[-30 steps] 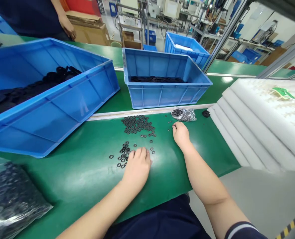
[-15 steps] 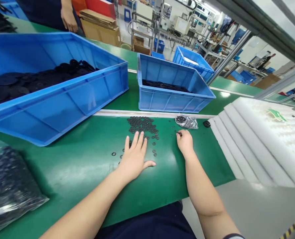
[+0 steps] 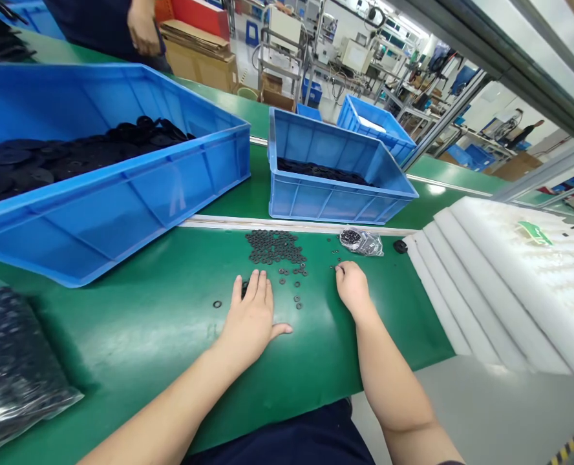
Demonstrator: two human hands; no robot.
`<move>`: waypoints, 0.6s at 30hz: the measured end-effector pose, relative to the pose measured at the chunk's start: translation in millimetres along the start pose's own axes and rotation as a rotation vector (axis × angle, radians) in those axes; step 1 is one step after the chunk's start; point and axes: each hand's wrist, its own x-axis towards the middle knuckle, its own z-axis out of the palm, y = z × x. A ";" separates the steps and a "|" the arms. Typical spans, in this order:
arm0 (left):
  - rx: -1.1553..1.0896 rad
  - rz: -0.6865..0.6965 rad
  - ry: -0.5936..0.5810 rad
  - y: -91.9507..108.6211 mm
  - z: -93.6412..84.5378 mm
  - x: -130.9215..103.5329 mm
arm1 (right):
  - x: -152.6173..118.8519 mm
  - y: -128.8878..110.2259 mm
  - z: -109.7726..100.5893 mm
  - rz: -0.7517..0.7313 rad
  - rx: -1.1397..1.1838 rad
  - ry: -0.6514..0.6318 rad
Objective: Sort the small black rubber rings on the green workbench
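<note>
My left hand lies palm down on the green work surface, fingers stretched and thumb out. Black rings show between its fingers; whatever else the palm covers is hidden. A single black ring lies to its left. Just beyond the fingertips spreads a cluster of small black rings, with several loose ones to its right. My right hand is closed in a pinch low over the surface, beside some tiny dark parts. What its fingertips hold is too small to make out. Behind it lies a clear bag of small dark parts.
A large blue bin of black discs stands left, a smaller blue bin behind the rings. A plastic bag of dark parts lies front left. White foam trays are stacked right, near a black round part. Across the bench stands another person.
My left hand has slid slightly left and toward me over the rings. My right hand has shifted a little left, still pinched. The other person's hand has moved slightly.
</note>
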 end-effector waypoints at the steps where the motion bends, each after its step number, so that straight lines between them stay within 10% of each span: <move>1: 0.003 -0.001 0.019 1.8 1.1 -0.6 | 0.8 0.1 -0.4 0.013 -0.002 0.004; 18: -0.213 0.010 0.113 -11.1 -9.6 11.1 | 3.1 3.5 -4.1 0.040 0.072 0.051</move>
